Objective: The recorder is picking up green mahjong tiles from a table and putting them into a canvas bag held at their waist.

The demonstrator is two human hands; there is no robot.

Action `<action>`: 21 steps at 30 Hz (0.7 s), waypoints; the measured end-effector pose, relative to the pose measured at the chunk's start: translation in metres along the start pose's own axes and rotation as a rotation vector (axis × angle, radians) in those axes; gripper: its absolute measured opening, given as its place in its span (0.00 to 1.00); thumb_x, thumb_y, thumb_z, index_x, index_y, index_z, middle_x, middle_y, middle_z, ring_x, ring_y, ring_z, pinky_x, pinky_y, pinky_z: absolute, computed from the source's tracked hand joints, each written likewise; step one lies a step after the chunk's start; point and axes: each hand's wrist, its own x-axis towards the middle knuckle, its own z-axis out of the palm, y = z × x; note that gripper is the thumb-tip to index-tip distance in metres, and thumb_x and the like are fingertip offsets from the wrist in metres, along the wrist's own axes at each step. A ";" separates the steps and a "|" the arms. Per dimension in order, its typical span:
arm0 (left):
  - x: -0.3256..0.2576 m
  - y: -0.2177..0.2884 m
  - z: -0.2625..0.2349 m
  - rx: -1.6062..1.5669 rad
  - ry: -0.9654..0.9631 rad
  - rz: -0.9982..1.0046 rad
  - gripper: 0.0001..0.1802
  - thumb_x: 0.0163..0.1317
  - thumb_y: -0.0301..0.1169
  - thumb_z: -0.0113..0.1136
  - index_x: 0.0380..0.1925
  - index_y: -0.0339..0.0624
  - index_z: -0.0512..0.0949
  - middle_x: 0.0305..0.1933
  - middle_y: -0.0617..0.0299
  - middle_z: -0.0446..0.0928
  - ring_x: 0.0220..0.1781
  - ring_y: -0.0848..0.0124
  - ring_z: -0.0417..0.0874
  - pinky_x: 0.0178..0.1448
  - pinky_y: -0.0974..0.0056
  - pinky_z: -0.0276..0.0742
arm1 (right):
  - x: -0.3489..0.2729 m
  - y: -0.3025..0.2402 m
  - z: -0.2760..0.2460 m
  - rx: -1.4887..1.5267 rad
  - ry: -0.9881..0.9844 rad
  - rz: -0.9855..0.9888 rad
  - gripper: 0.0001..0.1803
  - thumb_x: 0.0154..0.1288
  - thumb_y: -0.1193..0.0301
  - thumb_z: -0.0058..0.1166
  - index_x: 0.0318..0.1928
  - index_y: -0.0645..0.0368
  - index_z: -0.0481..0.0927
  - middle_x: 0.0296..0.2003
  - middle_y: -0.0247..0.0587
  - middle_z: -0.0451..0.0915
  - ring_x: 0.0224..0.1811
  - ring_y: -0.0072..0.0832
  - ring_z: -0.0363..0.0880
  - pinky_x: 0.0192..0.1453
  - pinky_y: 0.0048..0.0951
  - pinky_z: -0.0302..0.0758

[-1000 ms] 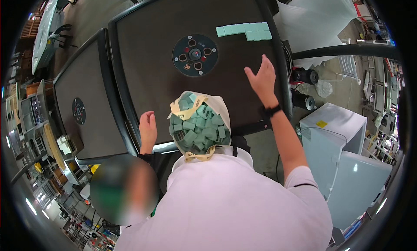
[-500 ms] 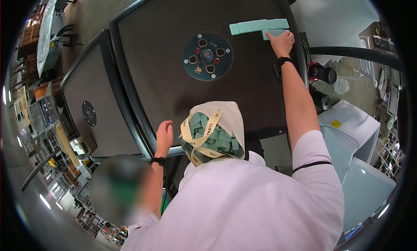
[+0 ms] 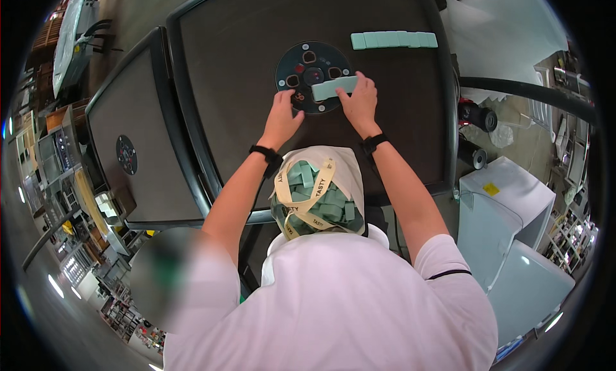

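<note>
My right hand (image 3: 361,106) grips a short row of pale green mahjong tiles (image 3: 332,88) between thumb and fingers, over the round dark centre panel (image 3: 289,67) of the mahjong table. Just left of those tiles, my left hand (image 3: 281,122) is open with thumb and fingers apart, holding nothing. Toward the table's far right lies a straight row of mahjong tiles (image 3: 394,40). A cream cloth bag (image 3: 350,172) full of loose green tiles stands close in front of my chest, between my forearms.
The table (image 3: 231,63) has a raised dark rim. A second table (image 3: 138,108) with a similar centre panel adjoins it on the left. White sheeting (image 3: 500,37), a curved black bar (image 3: 526,87) and a white cabinet (image 3: 507,191) are to the right.
My right hand has moved from the far right row to the centre with a short row of tiles. My left hand has come forward from the near edge toward them.
</note>
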 end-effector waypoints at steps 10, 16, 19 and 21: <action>0.020 -0.021 0.010 0.340 -0.046 0.154 0.37 0.57 0.29 0.81 0.67 0.41 0.78 0.66 0.46 0.77 0.60 0.44 0.86 0.63 0.46 0.85 | 0.014 -0.026 0.004 -0.227 -0.268 -0.582 0.42 0.56 0.62 0.82 0.70 0.51 0.76 0.58 0.46 0.80 0.52 0.46 0.89 0.52 0.44 0.88; 0.008 -0.015 0.008 0.323 -0.043 0.095 0.31 0.59 0.32 0.77 0.62 0.40 0.79 0.58 0.46 0.80 0.56 0.43 0.87 0.60 0.46 0.86 | -0.001 -0.017 0.012 -0.218 -0.321 -0.571 0.34 0.58 0.64 0.80 0.63 0.53 0.79 0.52 0.46 0.82 0.50 0.45 0.89 0.49 0.44 0.88; -0.021 -0.008 -0.014 0.181 0.068 0.000 0.28 0.62 0.37 0.73 0.60 0.37 0.81 0.58 0.45 0.82 0.57 0.42 0.87 0.62 0.45 0.85 | -0.020 0.003 -0.011 -0.022 -0.239 -0.487 0.29 0.62 0.63 0.77 0.62 0.55 0.82 0.51 0.50 0.85 0.47 0.46 0.90 0.48 0.42 0.87; -0.046 -0.001 -0.040 -0.033 0.117 -0.099 0.26 0.65 0.39 0.71 0.58 0.35 0.84 0.54 0.44 0.86 0.55 0.47 0.88 0.61 0.50 0.84 | -0.030 0.027 -0.042 0.235 -0.404 -0.101 0.23 0.69 0.62 0.71 0.61 0.57 0.85 0.46 0.46 0.89 0.41 0.35 0.90 0.43 0.34 0.85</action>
